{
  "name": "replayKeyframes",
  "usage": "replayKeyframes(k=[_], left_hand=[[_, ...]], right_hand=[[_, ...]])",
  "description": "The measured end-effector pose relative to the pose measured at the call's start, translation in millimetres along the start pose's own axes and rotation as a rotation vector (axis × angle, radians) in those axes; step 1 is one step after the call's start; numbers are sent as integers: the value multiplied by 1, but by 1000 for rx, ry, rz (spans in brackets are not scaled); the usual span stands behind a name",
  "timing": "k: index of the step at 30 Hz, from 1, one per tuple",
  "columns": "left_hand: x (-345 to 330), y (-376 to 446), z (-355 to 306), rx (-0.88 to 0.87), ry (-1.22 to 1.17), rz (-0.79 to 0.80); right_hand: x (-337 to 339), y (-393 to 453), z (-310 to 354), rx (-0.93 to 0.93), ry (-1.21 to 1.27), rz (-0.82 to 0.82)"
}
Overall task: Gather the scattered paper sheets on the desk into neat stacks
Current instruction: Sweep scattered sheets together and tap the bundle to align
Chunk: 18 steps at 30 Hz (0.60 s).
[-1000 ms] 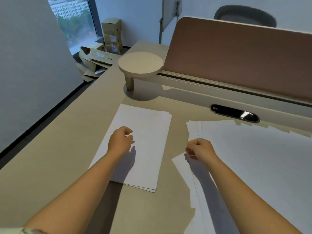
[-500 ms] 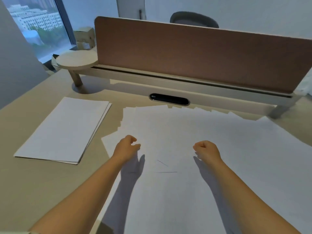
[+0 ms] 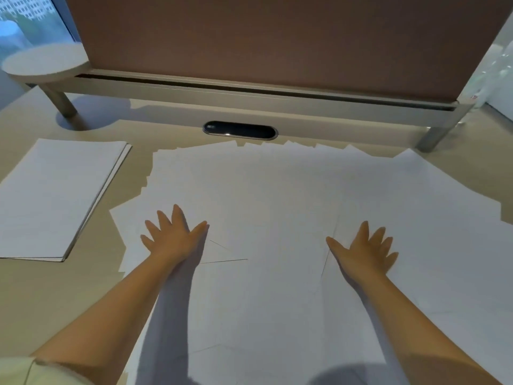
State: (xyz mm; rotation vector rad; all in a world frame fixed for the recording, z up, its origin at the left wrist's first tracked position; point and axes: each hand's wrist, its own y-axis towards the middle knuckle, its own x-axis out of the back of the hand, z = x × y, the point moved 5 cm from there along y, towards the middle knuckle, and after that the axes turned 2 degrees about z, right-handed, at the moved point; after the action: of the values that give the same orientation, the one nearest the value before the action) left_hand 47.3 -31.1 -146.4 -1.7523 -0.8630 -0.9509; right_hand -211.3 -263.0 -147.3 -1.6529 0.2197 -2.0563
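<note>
A wide spread of overlapping white paper sheets (image 3: 272, 195) covers the middle and right of the beige desk (image 3: 55, 295). My left hand (image 3: 173, 236) lies flat on the sheets near their left edge, fingers spread and straight. Over to the right, my right hand (image 3: 366, 252) is also flat on the sheets with its fingers spread. Neither hand holds anything. A neat stack of white sheets (image 3: 52, 195) lies apart on the desk at the left.
A brown divider panel (image 3: 277, 37) on a beige raised shelf (image 3: 249, 107) closes off the back of the desk. A black oval cable port (image 3: 240, 130) sits under it. A round side shelf (image 3: 44, 62) stands at the back left, with a window behind.
Both hands went from loose fists to flat, spread fingers on the scattered sheets. My view turned right from the neat stack and came closer to the desk.
</note>
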Motion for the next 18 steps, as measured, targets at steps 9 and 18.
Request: replayKeyframes(k=[9,18], left_hand=[[-10,16,-38,-275,36,37],[2,10,-51,-188,47,30]], right_hand=[[-12,9,22,106,-17,104],[5,-1,38,115,175,76]])
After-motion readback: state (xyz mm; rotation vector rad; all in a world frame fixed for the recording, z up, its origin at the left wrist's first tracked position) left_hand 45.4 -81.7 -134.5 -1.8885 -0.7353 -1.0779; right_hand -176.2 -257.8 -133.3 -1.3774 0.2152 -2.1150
